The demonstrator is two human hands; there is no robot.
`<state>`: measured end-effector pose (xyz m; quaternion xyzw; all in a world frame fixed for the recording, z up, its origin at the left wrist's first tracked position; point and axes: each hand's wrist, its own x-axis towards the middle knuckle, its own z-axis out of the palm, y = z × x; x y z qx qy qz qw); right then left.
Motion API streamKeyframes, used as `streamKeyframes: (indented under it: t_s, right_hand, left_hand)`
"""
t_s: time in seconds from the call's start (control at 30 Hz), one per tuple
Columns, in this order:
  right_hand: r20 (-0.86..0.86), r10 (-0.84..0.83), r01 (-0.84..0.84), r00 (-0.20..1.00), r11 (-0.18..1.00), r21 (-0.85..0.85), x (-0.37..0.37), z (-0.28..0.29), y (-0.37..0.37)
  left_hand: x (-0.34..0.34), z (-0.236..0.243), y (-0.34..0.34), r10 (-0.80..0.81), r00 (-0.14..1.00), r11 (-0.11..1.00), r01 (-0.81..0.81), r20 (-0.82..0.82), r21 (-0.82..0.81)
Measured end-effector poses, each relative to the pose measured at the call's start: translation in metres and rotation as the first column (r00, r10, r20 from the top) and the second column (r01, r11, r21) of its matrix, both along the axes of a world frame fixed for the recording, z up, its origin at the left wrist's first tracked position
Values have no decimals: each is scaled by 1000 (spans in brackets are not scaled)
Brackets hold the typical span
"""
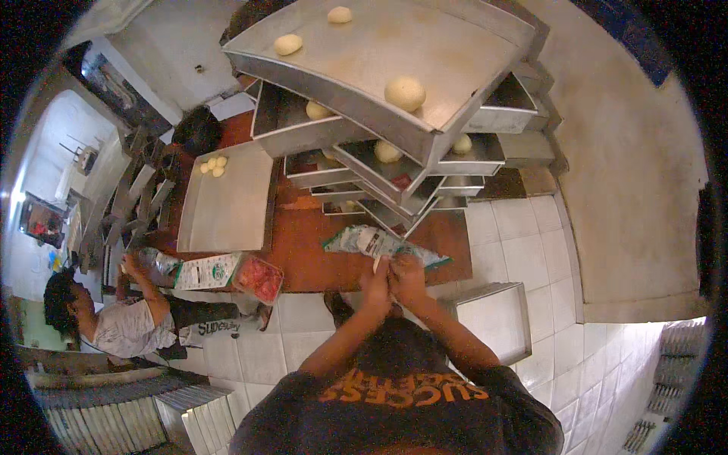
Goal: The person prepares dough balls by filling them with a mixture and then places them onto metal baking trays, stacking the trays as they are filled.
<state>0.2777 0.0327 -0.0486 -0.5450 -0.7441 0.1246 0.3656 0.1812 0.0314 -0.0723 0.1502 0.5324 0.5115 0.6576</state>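
Note:
My left hand (375,287) and my right hand (407,277) meet close together in front of my body, both with fingers curled in. A small pale bit, perhaps dough, shows at the left hand's fingertips; the rest of what they hold is hidden. Just beyond them a green-and-white plastic bag (350,239) lies on the reddish-brown table (303,274). Above it rises a crisscrossed stack of metal trays (356,57). Round pale dough balls (405,93) sit spaced out in the top tray, and more show in the trays below.
Left on the table are a metal tray (227,205) with several dough balls, a printed carton (206,271) and a clear tub of red filling (259,279). A co-worker (125,322) stands at the left. Another tray (493,322) rests low at the right; stacked trays (98,421) fill the lower left.

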Motion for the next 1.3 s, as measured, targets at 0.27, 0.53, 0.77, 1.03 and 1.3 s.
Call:
streamKeyframes:
  t_s: [0.27,0.53,0.77,1.03,1.3]
  right_hand:
    - [-313,-80,-86,946,873,-481,-55,7,15]
    - [-105,12,-10,994,1000,19,-104,15,42]
    - [-103,-34,-12,994,907,-420,-130,21,72]
    - [-48,-115,100,992,964,-246,-154,12,81]
    - [-96,-205,160,974,923,-349,-147,15,66]
  left_hand:
    - [-53,6,1,14,899,990,49,-438,132]
    - [-115,23,39,-80,993,997,79,84,18]
    - [-156,66,72,-273,812,930,360,-516,75]
    - [-162,18,85,-253,965,967,255,-69,14]
    - [-170,-11,73,-397,864,911,411,309,20]
